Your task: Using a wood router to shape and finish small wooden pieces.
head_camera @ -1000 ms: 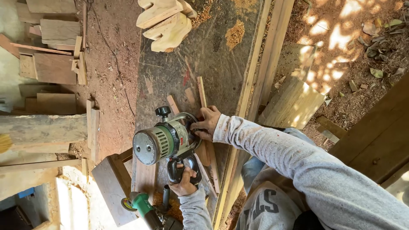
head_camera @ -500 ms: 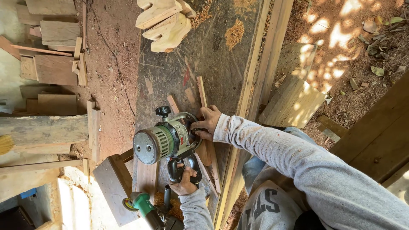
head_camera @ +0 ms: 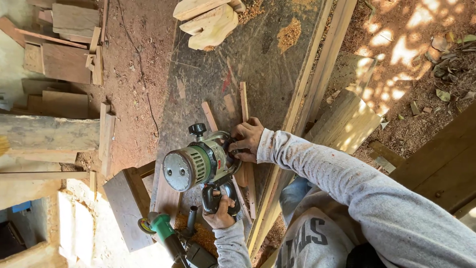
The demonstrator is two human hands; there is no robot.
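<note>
Hands, left and right, grip shut on router atop dusty workbench outdoors.

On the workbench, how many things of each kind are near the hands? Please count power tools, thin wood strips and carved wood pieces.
Power tools: 2, the router and the green angle grinder
Thin wood strips: 3
Carved wood pieces: 2
Total: 7
</note>
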